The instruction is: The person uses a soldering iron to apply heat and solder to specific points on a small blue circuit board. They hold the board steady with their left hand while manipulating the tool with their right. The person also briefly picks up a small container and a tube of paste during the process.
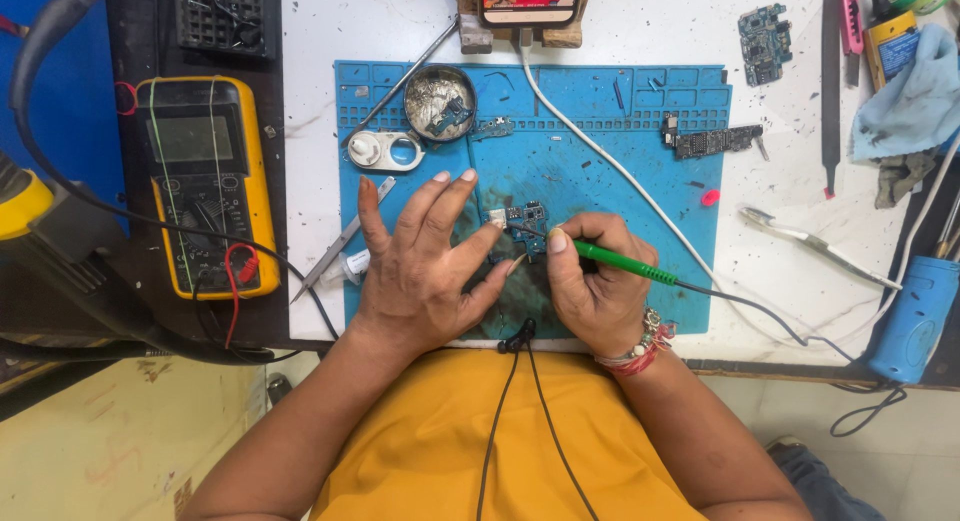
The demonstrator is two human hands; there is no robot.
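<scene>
My right hand [592,281] grips a green-handled soldering iron [625,263] like a pen, its tip pointing left onto a small blue circuit board [527,224] on the blue work mat [620,171]. My left hand [420,251] rests flat on the mat just left of the board, fingers spread, its thumb reaching toward the board's lower edge. I cannot tell whether the thumb presses the board. A black cord runs from the iron off to the right.
A yellow multimeter [205,181] lies at the left. On the mat are a round tin of solder scraps [440,103], a white camera bezel [385,151], tweezers [340,243] and another board [712,139]. A white cable [600,146] crosses the mat; a blue tool [915,316] lies at the right.
</scene>
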